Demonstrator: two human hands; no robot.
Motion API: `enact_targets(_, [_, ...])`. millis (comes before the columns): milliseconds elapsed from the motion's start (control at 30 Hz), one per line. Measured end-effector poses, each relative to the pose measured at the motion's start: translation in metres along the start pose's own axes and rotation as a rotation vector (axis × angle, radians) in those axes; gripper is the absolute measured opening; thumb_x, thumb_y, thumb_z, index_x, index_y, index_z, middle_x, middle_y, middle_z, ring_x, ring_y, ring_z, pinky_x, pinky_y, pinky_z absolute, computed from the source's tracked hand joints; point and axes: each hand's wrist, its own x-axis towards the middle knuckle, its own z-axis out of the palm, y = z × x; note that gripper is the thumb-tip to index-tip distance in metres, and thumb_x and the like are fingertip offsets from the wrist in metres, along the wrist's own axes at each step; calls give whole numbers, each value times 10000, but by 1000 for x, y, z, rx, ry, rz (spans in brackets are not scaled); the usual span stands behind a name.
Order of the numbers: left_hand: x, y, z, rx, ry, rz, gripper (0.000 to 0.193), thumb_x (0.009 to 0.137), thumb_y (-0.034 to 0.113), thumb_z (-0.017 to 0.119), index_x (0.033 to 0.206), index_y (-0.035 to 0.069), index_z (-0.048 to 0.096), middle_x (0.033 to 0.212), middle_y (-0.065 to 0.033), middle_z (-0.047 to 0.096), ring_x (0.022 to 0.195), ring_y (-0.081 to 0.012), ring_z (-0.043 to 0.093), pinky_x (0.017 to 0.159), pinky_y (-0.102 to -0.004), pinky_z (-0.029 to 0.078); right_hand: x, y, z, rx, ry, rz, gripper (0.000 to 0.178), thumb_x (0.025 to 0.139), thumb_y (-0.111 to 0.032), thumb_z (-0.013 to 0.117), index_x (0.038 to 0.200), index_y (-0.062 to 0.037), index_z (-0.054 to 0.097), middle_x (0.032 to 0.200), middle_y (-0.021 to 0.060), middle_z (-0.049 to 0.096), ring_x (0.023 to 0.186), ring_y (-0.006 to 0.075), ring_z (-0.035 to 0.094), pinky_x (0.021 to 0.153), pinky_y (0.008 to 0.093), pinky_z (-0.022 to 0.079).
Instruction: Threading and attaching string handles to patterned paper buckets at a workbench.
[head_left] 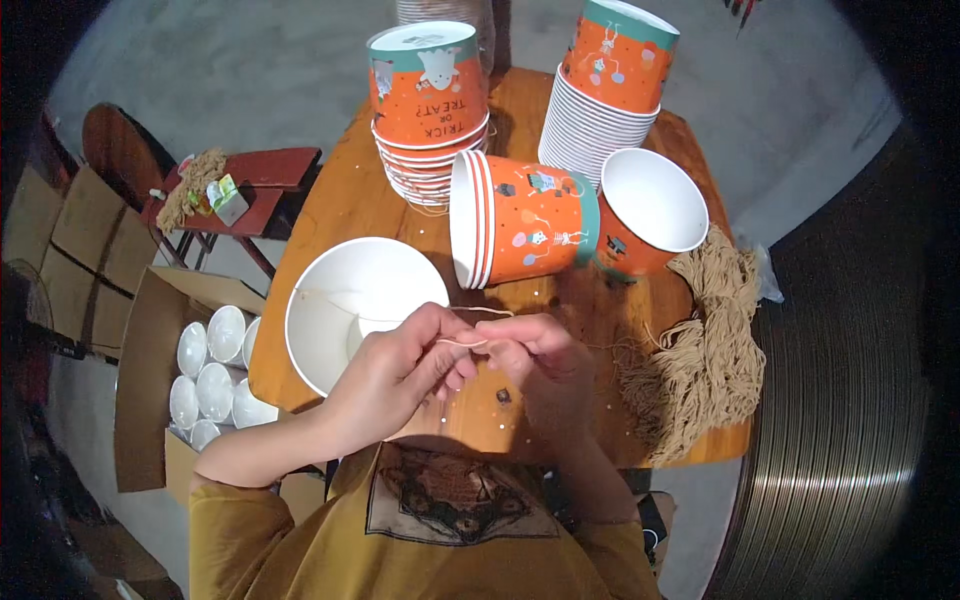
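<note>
Both hands come together over the near half of the wooden table (300, 270), fingertips pinched. A thin beige string (465, 344) runs between my left hand (400, 362) and my right hand (545, 365). Another stretch of string arches just above the fingers. Beside my left hand, an open paper bucket (410, 262) shows its white inside, with a thin cord crossing from its left wall toward the hands. Whether that cord is the same piece I cannot tell. To the right of my right hand lies a loose bundle of beige strings (710, 350).
Upside-down orange buckets (430, 95) are stacked at the far left, another stack (600, 125) at the far right. Between them, nested buckets (525, 220) lie sideways by an upright bucket (652, 200). A carton (145, 390) of white cups stands left, near a red bench (265, 170).
</note>
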Motion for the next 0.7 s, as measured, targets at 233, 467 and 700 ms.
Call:
enact_targets(233, [6, 12, -17, 1027, 113, 448, 163, 910, 207, 571, 888, 46, 564, 633, -136, 576, 615, -289, 617, 492, -386, 460, 10, 12, -22, -800, 47, -316, 175, 820, 20, 628, 989, -24, 639, 958, 91, 653, 862, 162, 611, 750, 275, 482])
enact_targets(467, [26, 34, -20, 1346, 32, 650, 136, 750, 173, 635, 776, 82, 537, 662, -44, 556, 641, -209, 594, 520, -342, 477, 26, 4, -15, -813, -80, -480, 312, 869, -93, 624, 1157, -8, 542, 1088, 160, 572, 983, 267, 604, 836, 361, 494])
enact_targets(700, [24, 26, -25, 1474, 27, 672, 149, 669, 153, 642, 754, 94, 534, 713, -12, 531, 686, -172, 568, 546, -315, 480, 24, 27, -17, -446, -113, -220, 123, 903, -100, 589, 986, -11, 602, 838, 100, 639, 794, 182, 645, 709, 301, 507])
